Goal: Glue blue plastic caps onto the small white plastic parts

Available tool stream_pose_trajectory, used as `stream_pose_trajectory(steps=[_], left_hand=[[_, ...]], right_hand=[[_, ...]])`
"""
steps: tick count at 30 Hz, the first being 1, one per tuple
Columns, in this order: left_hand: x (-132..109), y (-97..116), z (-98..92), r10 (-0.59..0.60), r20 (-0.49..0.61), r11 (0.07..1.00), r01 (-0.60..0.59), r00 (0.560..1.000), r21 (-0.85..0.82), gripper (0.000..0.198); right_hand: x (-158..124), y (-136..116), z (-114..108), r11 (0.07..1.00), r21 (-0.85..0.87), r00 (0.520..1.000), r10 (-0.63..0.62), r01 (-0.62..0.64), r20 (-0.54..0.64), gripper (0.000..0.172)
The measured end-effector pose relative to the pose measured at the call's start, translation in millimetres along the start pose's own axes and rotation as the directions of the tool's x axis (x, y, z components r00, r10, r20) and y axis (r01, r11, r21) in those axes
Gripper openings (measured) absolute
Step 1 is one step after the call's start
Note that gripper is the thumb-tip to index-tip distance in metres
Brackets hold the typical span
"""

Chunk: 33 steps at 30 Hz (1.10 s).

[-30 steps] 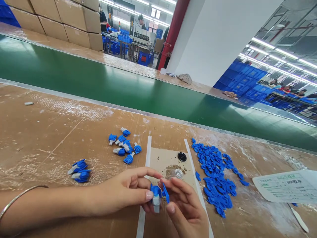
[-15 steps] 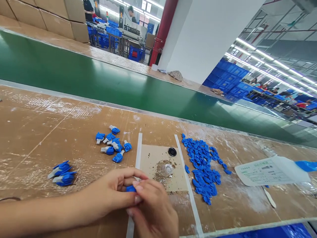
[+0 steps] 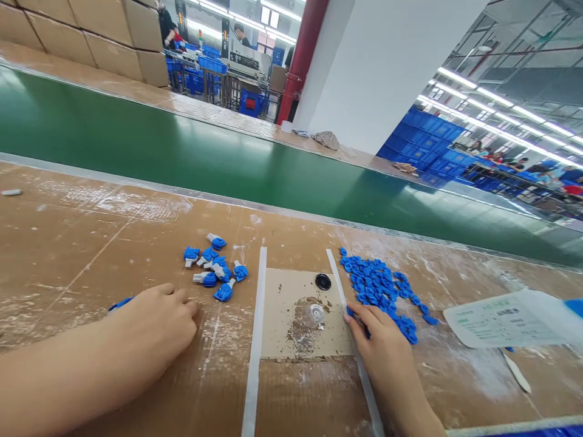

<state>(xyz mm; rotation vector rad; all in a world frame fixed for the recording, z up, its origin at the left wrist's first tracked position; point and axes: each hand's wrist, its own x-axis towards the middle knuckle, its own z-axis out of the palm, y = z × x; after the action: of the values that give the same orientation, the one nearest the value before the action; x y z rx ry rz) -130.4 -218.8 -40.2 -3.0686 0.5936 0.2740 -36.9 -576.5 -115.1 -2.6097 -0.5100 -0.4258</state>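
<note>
Head view, looking down over a long counter (image 3: 91,243): the right hand (image 3: 385,346) sits at the near edge of a loose heap of small blue plastic pieces (image 3: 378,282), fingers together and angled down, with a bit of blue showing at the fingertips (image 3: 359,312). Whether it is gripping a piece or only touching one, I cannot tell. The pieces are flat, curved and matte, piled unevenly. The left hand (image 3: 152,321) rests on the counter with its fingers loosely curled and nothing visible in them, a blue edge poking out just past it. Just beyond that hand lies a small scatter of blue-and-white parts (image 3: 215,267) - each a blue cap on a white stem. Between the hands sits a cardboard sheet (image 3: 277,315) holding a black disc (image 3: 323,281) and a clear plastic cup (image 3: 314,316), with a white strip (image 3: 255,364) along its left side.
</note>
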Motion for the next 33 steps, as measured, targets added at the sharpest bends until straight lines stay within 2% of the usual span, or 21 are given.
stream_pose_trajectory(steps=[2, 3, 6, 9, 11, 14, 17, 20, 22, 24, 26, 30, 33], left_hand=[[2, 2, -9.0, -0.008, 0.125, 0.987, -0.013, 0.992, 0.162, 0.022], [5, 3, -13.8, -0.007, 0.140, 0.983, -0.018, 0.990, 0.183, 0.020], [18, 6, -22.6, 0.009, 0.002, 0.992, -0.010, 1.000, 0.125, 0.022], [28, 2, -19.5, 0.039, -0.098, 0.992, -0.026, 0.994, 0.125, 0.031], [32, -4, -13.6, 0.108, -0.095, 0.984, -0.093, 0.990, 0.153, 0.040], [35, -12, -5.6, 0.214, -0.017, 0.964, -0.208, 0.977, 0.165, 0.047], [38, -15, -1.1, 0.239, 0.024, 0.959, -0.239, 0.971, 0.152, 0.045], [42, -15, 2.0, 0.238, -0.050, 0.969, -0.233, 0.970, 0.084, 0.039], [44, -14, 3.5, 0.245, -0.103, 0.969, -0.241, 0.964, 0.047, 0.038], [44, -13, 4.7, 0.284, -0.102, 0.958, -0.277, 0.953, 0.074, 0.040], [45, -13, 6.4, 0.328, -0.074, 0.939, -0.317, 0.942, 0.131, 0.042], [47, -17, 13.7, 0.373, -0.109, 0.919, -0.351, 0.921, 0.178, 0.037], [50, -18, 19.3, 0.425, -0.173, 0.893, -0.379, 0.889, 0.244, 0.022]], right_hand=[[3, 0, 3, 1.000, 0.010, 1.000, 0.001, -0.001, 0.008, 0.040], [5, -1, 3, 1.000, 0.012, 1.000, 0.007, -0.007, 0.008, 0.038], [7, 2, 0, 0.999, 0.022, 1.000, 0.024, -0.025, 0.011, 0.032], [6, 7, -2, 0.999, 0.043, 0.999, 0.012, -0.013, 0.031, 0.031], [3, 12, -2, 0.999, 0.051, 1.000, -0.009, 0.007, 0.026, 0.035], [-1, 22, -2, 0.994, 0.046, 0.995, -0.099, 0.098, 0.021, 0.038], [0, 31, -6, 0.973, 0.012, 0.968, -0.232, 0.232, 0.096, 0.035], [7, 38, -13, 0.943, -0.020, 0.924, -0.323, 0.334, 0.207, 0.037], [13, 38, -19, 0.934, -0.038, 0.904, -0.334, 0.356, 0.268, 0.039], [18, 35, -25, 0.934, -0.051, 0.896, -0.323, 0.354, 0.305, 0.038], [22, 25, -32, 0.936, -0.028, 0.898, -0.327, 0.350, 0.293, 0.034], [22, -9, -38, 0.920, 0.168, 0.909, -0.381, 0.355, 0.168, 0.029], [20, -32, -32, 0.875, 0.266, 0.888, -0.445, 0.404, 0.118, 0.034]])
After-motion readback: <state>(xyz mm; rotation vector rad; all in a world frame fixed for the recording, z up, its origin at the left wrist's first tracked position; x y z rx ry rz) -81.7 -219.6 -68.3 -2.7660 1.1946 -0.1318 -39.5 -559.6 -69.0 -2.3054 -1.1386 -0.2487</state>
